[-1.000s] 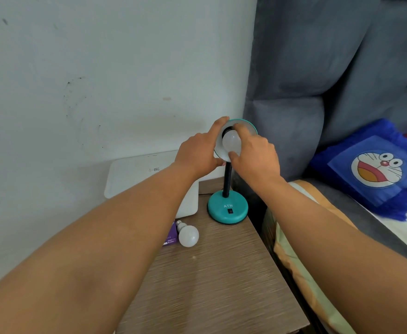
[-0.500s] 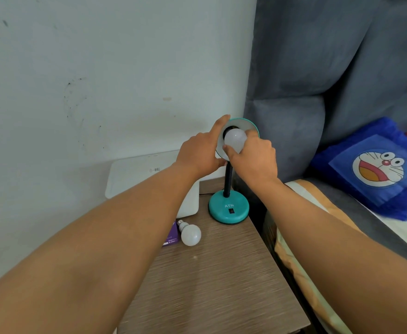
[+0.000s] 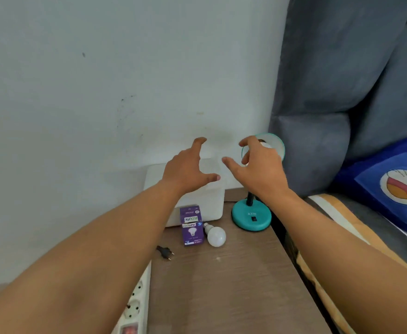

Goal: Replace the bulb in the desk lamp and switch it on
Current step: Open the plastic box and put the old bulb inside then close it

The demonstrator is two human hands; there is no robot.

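A teal desk lamp stands at the back right of the wooden table, its round base (image 3: pixel 251 216) carrying a small black switch. Its shade (image 3: pixel 276 143) faces me, with a white bulb partly visible inside behind my fingers. My right hand (image 3: pixel 259 169) hovers just in front of the shade, fingers spread, holding nothing. My left hand (image 3: pixel 188 172) is to the left of the lamp, also spread and empty. Another white bulb (image 3: pixel 215 235) lies on the table beside a purple bulb box (image 3: pixel 192 225).
A white box (image 3: pixel 207 198) sits against the wall behind the purple box. A black plug (image 3: pixel 165 252) lies on the table, and a white power strip (image 3: pixel 135 302) runs along its left edge. A grey headboard (image 3: pixel 318 141) and a blue cartoon pillow (image 3: pixel 390 186) are on the right.
Both hands have let go of the lamp shade and the bulb in it and pulled back with fingers spread. The view has shifted, showing the bulb box, plug and power strip.
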